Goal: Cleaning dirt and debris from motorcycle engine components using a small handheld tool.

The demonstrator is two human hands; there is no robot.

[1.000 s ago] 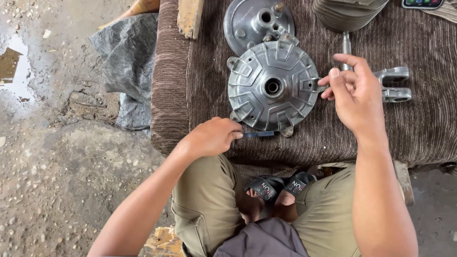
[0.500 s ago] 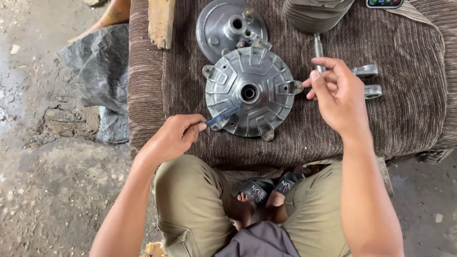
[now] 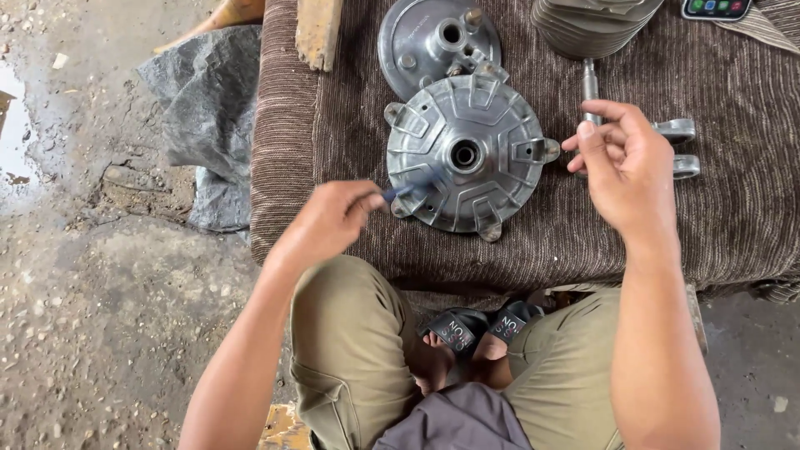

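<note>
— What is the left hand (image 3: 329,221) doing at the centre-left of the frame?

— Its grip is closing around a thin blue strip (image 3: 408,188), whose far end is lying against the lower-left face of the ribbed metal hub (image 3: 467,158). The hub is sitting flat on the brown ribbed cloth (image 3: 750,217) covering the desk, just above the middle of the frame.

— And the right hand (image 3: 625,167)?

— It is hovering at the hub's right edge, fingers half curled, thumb and forefinger near a small lug; I cannot tell whether it is pinching anything or just steadying.

— How should the scraping be done well, in your judgement?

— I am thinking the strip should be kept at a low angle, working along the ribs in short strokes, while the right hand is pressing the hub's rim so it is not sliding on the cloth.

— What is hard to make out?

— The strip is blurring, so its tip and exact contact are unclear. A second round plate (image 3: 437,46) is lying partly under the hub's upper edge. The finned cylinder (image 3: 596,25) at the upper right is being cut off by the frame, and the forked metal part (image 3: 685,146) is mostly hiding behind the right hand.
</note>
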